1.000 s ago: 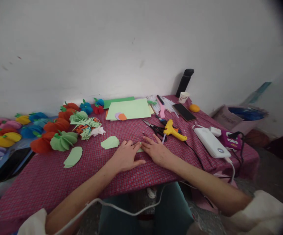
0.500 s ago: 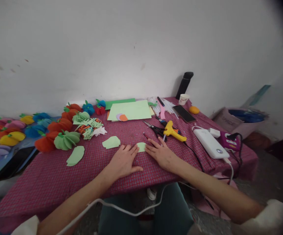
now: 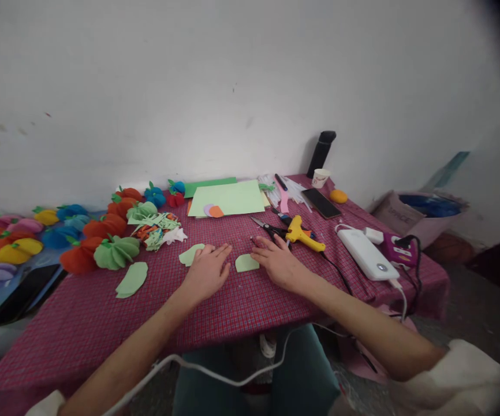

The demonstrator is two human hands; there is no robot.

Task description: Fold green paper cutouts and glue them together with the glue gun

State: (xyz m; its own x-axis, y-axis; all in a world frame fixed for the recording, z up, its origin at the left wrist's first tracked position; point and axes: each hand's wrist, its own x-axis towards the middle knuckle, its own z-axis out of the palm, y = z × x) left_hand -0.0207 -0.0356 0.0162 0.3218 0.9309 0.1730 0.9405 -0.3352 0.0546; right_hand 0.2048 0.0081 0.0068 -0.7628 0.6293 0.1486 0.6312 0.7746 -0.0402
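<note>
A small folded light-green paper piece (image 3: 246, 263) lies on the red checked tablecloth (image 3: 155, 312) between my two hands. My left hand (image 3: 206, 270) rests flat with fingers stretched out, its fingertips at another light-green cutout (image 3: 189, 255). My right hand (image 3: 278, 263) lies flat with fingers spread, touching the right edge of the folded piece. Neither hand holds anything. A third green cutout (image 3: 132, 279) lies further left.
Black scissors (image 3: 268, 229) and a yellow glue gun (image 3: 302, 234) lie just beyond my right hand. Paper sheets (image 3: 228, 197), paper scraps (image 3: 157, 226) and several coloured paper fruits (image 3: 103, 245) fill the back and left. A white power bank (image 3: 366, 254), phone (image 3: 323, 202), cup (image 3: 320, 177) and bottle (image 3: 321, 153) sit right.
My hands have drawn apart, uncovering the folded green piece. The left hand slid left onto the other cutout; the right stays beside the piece.
</note>
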